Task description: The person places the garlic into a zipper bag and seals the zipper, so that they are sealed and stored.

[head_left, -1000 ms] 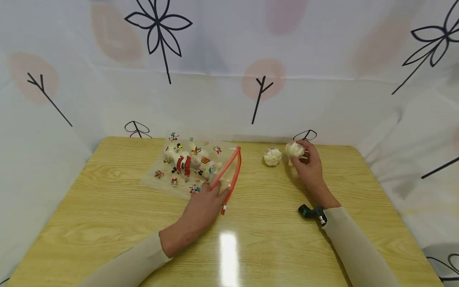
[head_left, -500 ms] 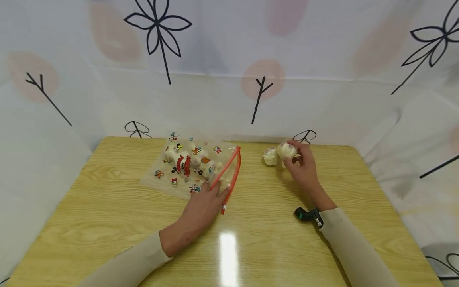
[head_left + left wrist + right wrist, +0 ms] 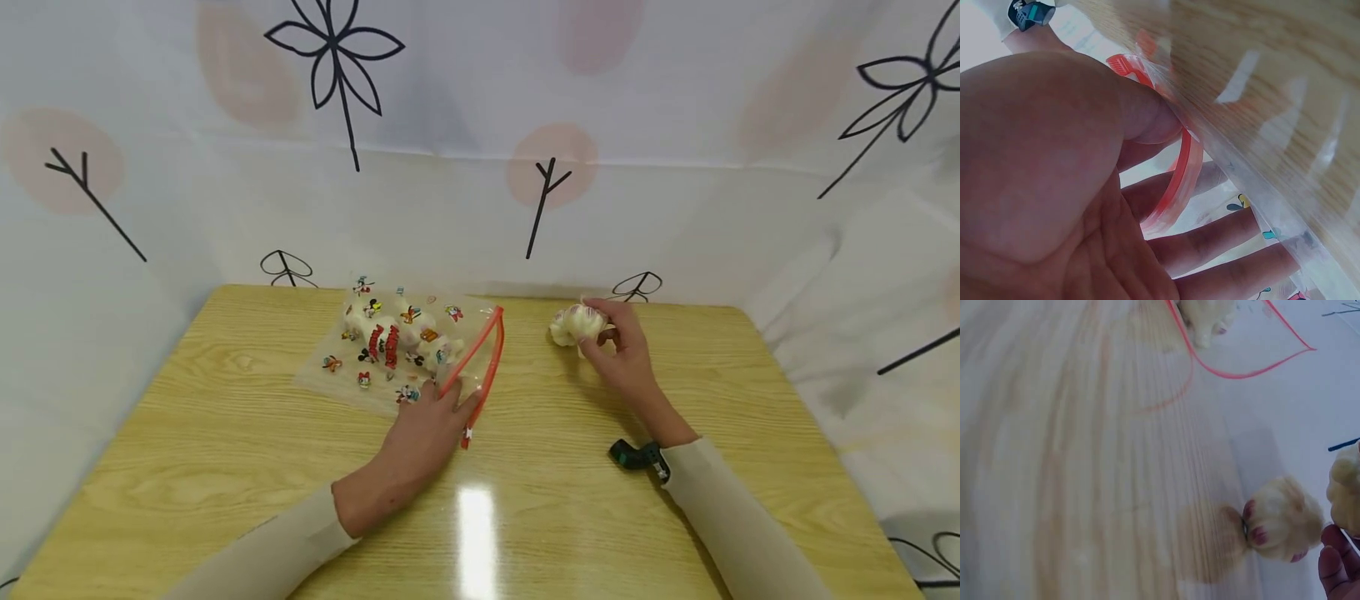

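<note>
The left hand (image 3: 420, 429), fingers spread, touched the bag (image 3: 388, 348); the right hand (image 3: 628, 358) pinched a garlic (image 3: 582, 322) near a second bulb (image 3: 1286, 519). Both arms (image 3: 742, 517) stretched forward.

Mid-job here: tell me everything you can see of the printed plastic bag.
The bag is thin, see-through plastic with colourful cartoon figures and red lettering. Red zip strips edge its mouth, parted but meeting at the far corner; the mouth faces right. It lies on its side on the table, garlic bulbs inside showing through; their number is unclear. The left hand touches its near part at the mouth.
</note>
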`<state>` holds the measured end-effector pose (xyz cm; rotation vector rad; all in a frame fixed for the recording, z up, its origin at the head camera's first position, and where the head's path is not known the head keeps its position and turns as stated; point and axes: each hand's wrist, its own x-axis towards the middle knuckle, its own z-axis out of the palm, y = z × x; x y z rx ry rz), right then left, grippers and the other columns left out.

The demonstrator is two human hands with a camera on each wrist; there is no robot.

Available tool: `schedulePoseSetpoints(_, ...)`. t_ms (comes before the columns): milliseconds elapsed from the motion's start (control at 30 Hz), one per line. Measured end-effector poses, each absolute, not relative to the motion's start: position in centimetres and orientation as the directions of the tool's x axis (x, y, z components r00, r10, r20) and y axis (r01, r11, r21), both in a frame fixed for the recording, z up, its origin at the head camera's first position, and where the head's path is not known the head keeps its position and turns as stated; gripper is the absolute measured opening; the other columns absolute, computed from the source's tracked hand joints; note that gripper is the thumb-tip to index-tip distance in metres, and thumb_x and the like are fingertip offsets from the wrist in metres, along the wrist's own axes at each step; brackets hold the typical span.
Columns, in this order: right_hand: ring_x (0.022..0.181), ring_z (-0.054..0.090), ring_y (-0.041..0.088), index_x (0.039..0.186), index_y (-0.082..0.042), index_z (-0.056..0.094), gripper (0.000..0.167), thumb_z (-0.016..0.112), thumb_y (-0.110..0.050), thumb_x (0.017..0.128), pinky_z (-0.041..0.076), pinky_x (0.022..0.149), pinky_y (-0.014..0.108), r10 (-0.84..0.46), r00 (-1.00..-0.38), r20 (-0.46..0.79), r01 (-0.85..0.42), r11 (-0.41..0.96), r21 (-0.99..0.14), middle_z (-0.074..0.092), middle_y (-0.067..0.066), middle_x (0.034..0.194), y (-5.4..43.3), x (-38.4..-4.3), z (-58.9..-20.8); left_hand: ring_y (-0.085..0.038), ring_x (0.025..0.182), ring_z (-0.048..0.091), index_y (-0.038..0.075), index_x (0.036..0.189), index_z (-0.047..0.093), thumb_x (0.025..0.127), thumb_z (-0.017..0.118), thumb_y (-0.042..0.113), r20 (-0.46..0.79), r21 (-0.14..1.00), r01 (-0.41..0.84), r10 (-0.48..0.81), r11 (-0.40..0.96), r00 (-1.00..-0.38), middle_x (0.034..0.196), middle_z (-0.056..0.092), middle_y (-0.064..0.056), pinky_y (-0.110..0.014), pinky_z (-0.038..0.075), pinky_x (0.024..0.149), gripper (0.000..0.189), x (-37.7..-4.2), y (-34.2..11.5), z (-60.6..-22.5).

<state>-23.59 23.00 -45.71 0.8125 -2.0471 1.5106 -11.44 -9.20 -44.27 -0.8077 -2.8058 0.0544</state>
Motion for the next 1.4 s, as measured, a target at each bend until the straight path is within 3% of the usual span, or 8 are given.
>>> schedulePoseSetpoints(733,0.102,0.053,0.018,0.138,0.005,0.064,0.057,0.072,0.017,0.083,0.048,0.068,0.034,-0.307,-0.687,0.659,-0.722,0.186,-0.666,0.057,0.024,0.132,20.3,-22.4,-45.5,-0.042,0.111,0.063,0.018,0.147,0.064,0.101,0.068,0.003,0.190,-0.094,0.521,0.529,0.848,-0.827,0.139,0.063,-0.012,-0.042,0.060,0.055,0.048,-11.4,-9.4,-44.2)
schedulePoseSetpoints(1033,0.095,0.055,0.015,0.145,0.001,0.057,0.060,0.075,0.011,0.089,0.054,0.070,0.039,-0.465,-0.695,0.548,-0.698,0.254,-0.670,0.059,0.016,0.135,19.3,-21.5,-45.5,-0.042,0.109,0.064,0.018,0.147,0.064,0.101,0.068,0.002,0.211,-0.100,0.529,0.538,0.843,-0.816,0.138,0.064,-0.013,-0.041,0.060,0.053,0.048,-11.4,-9.3,-44.1)
schedulePoseSetpoints(1400,0.104,0.062,0.021,0.146,-0.005,0.055,0.060,0.079,0.000,0.092,0.056,0.080,0.037,-0.505,-0.770,0.391,-0.586,0.317,-0.746,0.061,0.007,0.140,18.0,-20.9,-46.1,-0.041,0.107,0.064,0.019,0.146,0.065,0.102,0.068,0.004,0.213,-0.105,0.529,0.539,0.842,-0.815,0.137,0.064,-0.013,-0.041,0.060,0.053,0.047,-11.5,-9.2,-43.9)
